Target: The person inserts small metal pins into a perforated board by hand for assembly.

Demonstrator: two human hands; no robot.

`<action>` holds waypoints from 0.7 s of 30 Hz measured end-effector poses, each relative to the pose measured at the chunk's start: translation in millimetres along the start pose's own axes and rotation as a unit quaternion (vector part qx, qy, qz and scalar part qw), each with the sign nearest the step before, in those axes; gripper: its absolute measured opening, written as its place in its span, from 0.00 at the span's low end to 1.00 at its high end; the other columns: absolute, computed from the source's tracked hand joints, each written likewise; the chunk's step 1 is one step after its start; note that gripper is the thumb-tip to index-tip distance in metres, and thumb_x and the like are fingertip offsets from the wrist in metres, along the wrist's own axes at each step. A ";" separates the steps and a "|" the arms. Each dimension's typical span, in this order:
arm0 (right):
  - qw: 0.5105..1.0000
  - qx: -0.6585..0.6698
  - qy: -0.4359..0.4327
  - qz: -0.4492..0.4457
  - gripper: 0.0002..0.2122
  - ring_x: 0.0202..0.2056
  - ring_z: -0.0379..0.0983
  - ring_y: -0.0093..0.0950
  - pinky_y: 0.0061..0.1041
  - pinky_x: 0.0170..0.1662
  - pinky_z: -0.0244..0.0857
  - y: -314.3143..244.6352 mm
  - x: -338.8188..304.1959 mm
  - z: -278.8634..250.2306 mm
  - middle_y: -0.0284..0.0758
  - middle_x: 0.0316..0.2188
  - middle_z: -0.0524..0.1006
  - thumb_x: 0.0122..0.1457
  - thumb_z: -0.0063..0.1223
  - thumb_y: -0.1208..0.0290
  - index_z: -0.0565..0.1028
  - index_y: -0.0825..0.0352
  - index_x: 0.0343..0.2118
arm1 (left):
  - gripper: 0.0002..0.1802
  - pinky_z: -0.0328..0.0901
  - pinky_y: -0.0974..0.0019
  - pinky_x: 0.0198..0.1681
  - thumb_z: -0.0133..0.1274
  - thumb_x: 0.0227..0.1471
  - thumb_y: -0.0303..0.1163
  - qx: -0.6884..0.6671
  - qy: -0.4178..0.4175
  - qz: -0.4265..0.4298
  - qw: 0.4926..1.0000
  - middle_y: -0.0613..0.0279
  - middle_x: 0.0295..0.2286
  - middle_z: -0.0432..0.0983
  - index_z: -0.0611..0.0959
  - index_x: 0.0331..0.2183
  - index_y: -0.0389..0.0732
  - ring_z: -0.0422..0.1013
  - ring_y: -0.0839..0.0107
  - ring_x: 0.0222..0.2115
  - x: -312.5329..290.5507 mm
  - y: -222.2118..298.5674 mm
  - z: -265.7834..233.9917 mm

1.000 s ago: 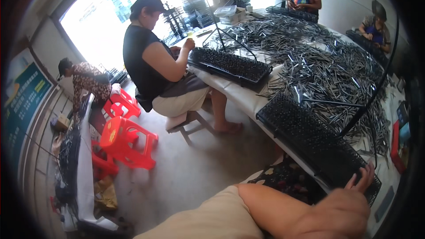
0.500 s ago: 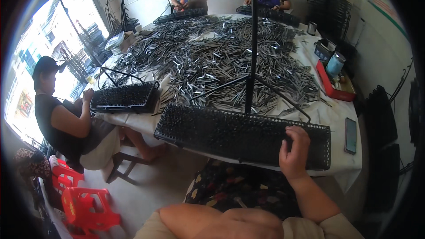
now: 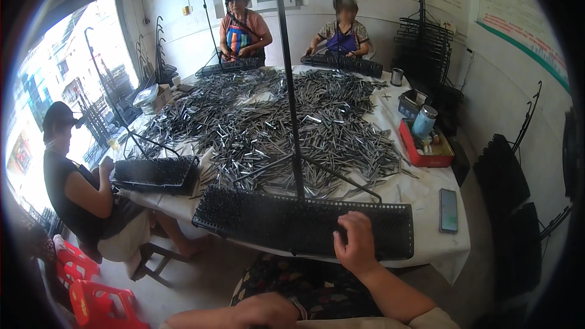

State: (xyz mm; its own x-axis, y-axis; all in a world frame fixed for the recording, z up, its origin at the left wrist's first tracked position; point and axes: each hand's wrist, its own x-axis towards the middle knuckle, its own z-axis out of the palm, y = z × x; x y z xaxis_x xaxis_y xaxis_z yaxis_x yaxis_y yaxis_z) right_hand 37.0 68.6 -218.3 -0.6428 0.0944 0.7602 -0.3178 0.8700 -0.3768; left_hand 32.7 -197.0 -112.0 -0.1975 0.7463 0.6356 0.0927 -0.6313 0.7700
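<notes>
My right hand (image 3: 355,242) is over the right half of a long black perforated rack (image 3: 395,231) at the table's near edge. Its fingers are bent, with a gap between them and the thumb, and I see nothing held. Small dark pieces fill much of the rack, more densely on the left; a tall black rod (image 3: 291,109) with slanted braces rises from its far side. Low in front of me, above the dark patterned cloth (image 3: 332,301) on my lap, is my left hand (image 3: 271,309). Blur hides its fingers and anything in them.
A heap of thin dark metal strips (image 3: 262,122) covers the white-covered table (image 3: 426,240). At right lie a phone (image 3: 448,210) and a red tray (image 3: 420,157) holding a light-blue can (image 3: 425,123). Three people sit at other racks; red stools (image 3: 100,304) stand at lower left.
The view has tilted up and turned, so the table appears lower and further left. My left forearm has drawn back toward the lower edge. My right hand stays over the rack's right half.
</notes>
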 end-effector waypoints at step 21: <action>1.000 0.017 0.004 0.011 0.15 0.49 0.69 0.44 0.41 0.53 0.64 -6.0 -13.7 23.0 0.45 0.45 0.72 0.47 0.61 0.80 0.73 0.68 0.40 | 0.17 0.63 0.64 0.26 0.61 0.54 0.38 -0.025 0.278 -0.113 0.954 0.57 0.22 0.73 0.75 0.26 0.35 0.71 0.65 0.22 70.1 77.7 71.6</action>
State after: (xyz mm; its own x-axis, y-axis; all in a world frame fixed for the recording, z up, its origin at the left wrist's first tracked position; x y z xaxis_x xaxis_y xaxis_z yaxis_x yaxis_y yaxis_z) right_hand 31.7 51.0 -238.6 -0.6448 0.1174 0.7553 -0.3274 0.8505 -0.4117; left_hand 95.9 -178.6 -3.6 -0.6953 0.6461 0.3148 -0.0576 -0.4868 0.8716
